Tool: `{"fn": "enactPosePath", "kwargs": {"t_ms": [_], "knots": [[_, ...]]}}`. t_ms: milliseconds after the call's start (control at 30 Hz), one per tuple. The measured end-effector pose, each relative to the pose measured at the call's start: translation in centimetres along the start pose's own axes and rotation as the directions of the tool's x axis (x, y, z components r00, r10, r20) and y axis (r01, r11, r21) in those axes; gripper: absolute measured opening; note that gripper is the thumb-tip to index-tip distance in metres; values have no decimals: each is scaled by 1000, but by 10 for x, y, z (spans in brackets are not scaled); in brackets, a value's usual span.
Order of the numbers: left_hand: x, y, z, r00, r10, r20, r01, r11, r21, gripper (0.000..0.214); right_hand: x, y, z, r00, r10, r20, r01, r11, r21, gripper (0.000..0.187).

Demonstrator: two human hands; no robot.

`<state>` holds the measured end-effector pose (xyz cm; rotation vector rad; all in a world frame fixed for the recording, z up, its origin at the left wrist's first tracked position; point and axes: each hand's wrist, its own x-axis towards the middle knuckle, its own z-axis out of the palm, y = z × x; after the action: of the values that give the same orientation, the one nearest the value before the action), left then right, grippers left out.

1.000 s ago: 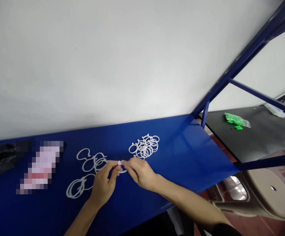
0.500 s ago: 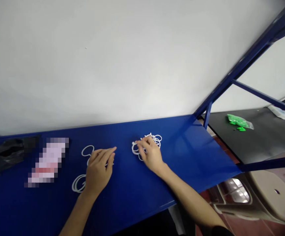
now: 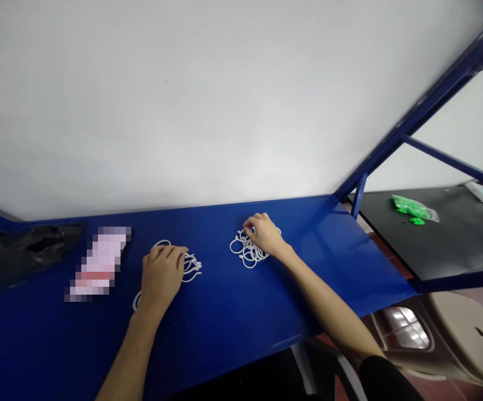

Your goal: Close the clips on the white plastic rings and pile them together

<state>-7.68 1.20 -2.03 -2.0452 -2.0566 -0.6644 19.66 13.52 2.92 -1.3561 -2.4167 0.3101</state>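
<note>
My left hand (image 3: pixel 162 274) lies palm down on a loose group of white plastic rings (image 3: pixel 191 264) on the blue shelf (image 3: pixel 233 301), fingers curled over them. My right hand (image 3: pixel 264 234) rests on a second pile of white rings (image 3: pixel 247 252) further right, fingertips bent down and pinching into the pile. What exactly the right fingers grip is hidden beneath them. More rings (image 3: pixel 137 301) show below the left hand.
A blurred pink-white packet (image 3: pixel 98 262) and a black bag (image 3: pixel 16 253) lie at the shelf's left. A blue frame post (image 3: pixel 358 196) divides off a black shelf (image 3: pixel 437 234) holding a green bag (image 3: pixel 414 207). A white wall stands behind.
Both hands parted from holding one ring together. The left went down onto the left rings; the right reached out to the right pile. The view shifted right.
</note>
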Motion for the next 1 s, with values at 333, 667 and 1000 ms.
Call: {"fn": "enactPosePath", "kwargs": {"t_ms": [333,667,1000], "knots": [[3,8,-19,944,16,-328,-22,1000,-14,25,-45,-29,-6,958,-119,-260,159,978,138,14],[2,34,-26,983,-97,-158,10,881,-474,24,-71,-78,36,963,-262,-69,270,916,296,31],[-1,38,-21,992,-112,65,130,847,-516,33,-76,-74,45,990,-139,-11,124,837,532,17]]}}
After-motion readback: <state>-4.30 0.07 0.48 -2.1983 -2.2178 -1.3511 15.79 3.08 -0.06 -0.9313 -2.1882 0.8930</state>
